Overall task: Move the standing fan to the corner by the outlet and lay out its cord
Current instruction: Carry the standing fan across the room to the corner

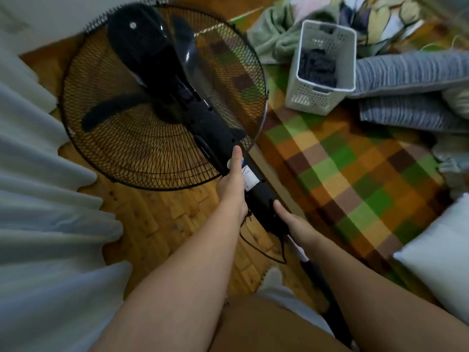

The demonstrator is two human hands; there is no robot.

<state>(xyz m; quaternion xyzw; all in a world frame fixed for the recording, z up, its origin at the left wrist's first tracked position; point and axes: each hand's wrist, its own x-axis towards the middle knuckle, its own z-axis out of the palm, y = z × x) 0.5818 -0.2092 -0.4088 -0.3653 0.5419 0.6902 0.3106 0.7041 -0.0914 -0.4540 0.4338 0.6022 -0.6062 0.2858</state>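
1. The right hand (291, 222) grasps the lower end of the black neck of the standing fan (182, 105), just above the pole (318, 276). The thumb lies on top and the fingers are hidden underneath.
2. The left hand (232, 180) clasps the neck higher up, with the thumb laid straight along it and the fingers out of sight behind.
3. The black cord (256, 248) hangs in a loop beneath both hands, over the wooden floor (157, 214).
4. A white label (250, 179) sits on the neck beside the left hand. Its print is too small to read.
5. The round wire cage (127, 148) is out over the floor, between the pale curtain (38, 199) on the left and the checked blanket (355, 174) on the right.
6. Farther right is a white pillow (441, 262).
7. Beyond the blanket stand a white perforated basket (299, 97) holding dark cloth, and striped cushions (406, 72).
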